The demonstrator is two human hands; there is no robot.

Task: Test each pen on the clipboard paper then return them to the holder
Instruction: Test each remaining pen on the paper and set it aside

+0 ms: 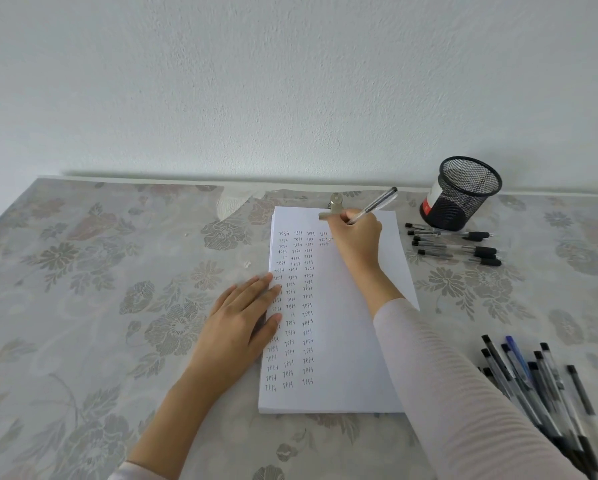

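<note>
White paper (346, 334) lies on a clipboard with a metal clip (335, 202) at its far end; columns of small written words cover its left half. My right hand (358, 237) grips a clear pen (377, 204) with its tip down on the paper near the top. My left hand (245, 313) rests flat, fingers on the paper's left edge. A black mesh holder (462, 194) stands at the back right; it looks empty. Several pens (453, 245) lie beside it, and a larger pile of pens (547, 382) sits at the near right.
The table wears a floral cloth (100, 289) and ends against a white wall (290, 81). The holder carries a red and white label (429, 202). Small white scraps (247, 263) lie left of the paper.
</note>
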